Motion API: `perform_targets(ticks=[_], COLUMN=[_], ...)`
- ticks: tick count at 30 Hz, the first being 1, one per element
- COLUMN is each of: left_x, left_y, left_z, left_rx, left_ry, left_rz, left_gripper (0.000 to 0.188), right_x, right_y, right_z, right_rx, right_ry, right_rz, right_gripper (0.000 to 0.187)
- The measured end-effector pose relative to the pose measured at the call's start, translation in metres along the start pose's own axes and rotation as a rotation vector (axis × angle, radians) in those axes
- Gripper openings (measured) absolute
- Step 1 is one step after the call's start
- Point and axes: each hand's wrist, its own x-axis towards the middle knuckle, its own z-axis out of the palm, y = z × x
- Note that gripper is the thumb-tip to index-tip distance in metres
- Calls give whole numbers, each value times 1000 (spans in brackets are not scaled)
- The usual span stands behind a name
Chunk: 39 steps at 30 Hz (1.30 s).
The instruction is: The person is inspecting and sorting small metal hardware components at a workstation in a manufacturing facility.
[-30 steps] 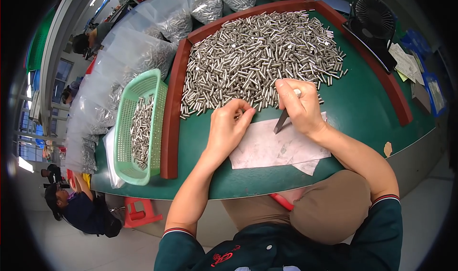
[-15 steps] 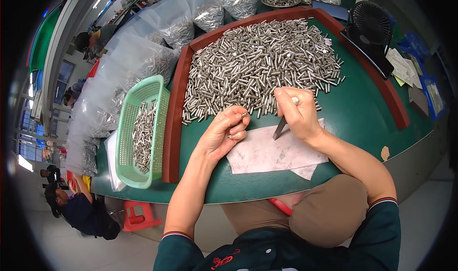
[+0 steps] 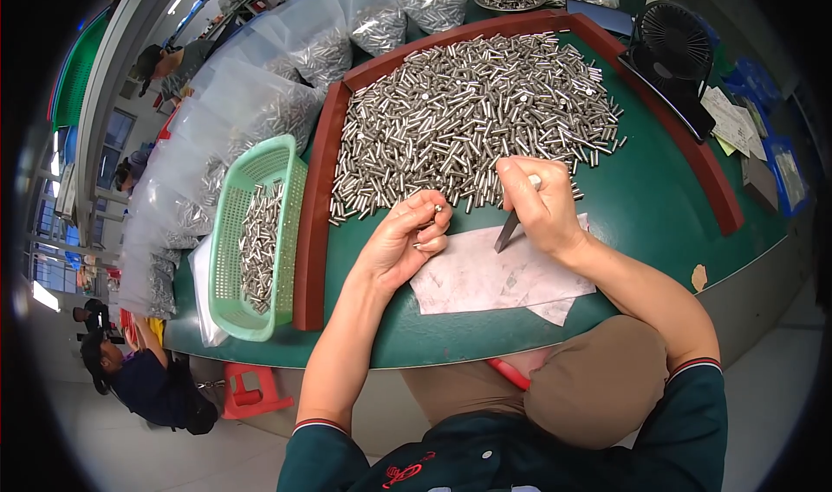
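Metal pins [image 3: 477, 111] lie in a broad, loose heap on the green tabletop [image 3: 663, 219], directly beyond both hands. One single pin [image 3: 438, 207] is out of the heap, at the tips of the left hand [image 3: 403, 241]. Left grip: narrow, thumb and forefinger pinching this pin, one end of it exposed; the other fingers are curled inward, and a bright spot shows among them, though I cannot tell whether it is a second pin. The hand is held just short of the heap's near edge.

Right grip: a closed fist around the pale handle of a tool with a dark, flat blade [image 3: 508, 231]. The blade points downward over a stained, pale cloth [image 3: 468, 275]; contact with the cloth cannot be confirmed. The right hand [image 3: 544, 210] is near the heap's near edge, to the right of the pinched pin and apart from it.

A red-brown raised border [image 3: 314, 232] runs along the heap's left and far sides and down the right. Just outside its left run, a light green basket [image 3: 288, 232] contains further pins.
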Motion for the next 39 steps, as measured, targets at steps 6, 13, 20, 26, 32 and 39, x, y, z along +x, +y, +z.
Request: perform_targets(ticks=[6,13,20,26,32,39], left_x=[-4,-7,-10,-13,-12,-12], left_y=[-1,-31,-29,-26,-29,-28], left_z=[14,39,34,40,44,43], left_rx=[390,1654,1788,1769,1686,1659], left_ry=[119,173,152,143,217,238], left_rz=[14,435,404,358,325,308], left_gripper=[11,9,15,15,13,12], right_x=[0,0,-6,-5,-8,-8], right_y=[0,-4,-6,-14,-9,-11], right_z=[-1,0,6,1,5,10], right_rx=[-23,-31,431,902,934,957], right_ry=[3,-14,-97,-80,-85,-124], right_rz=[-38,-176,243,479,401,437], right_gripper=[31,26,41,51,51,50])
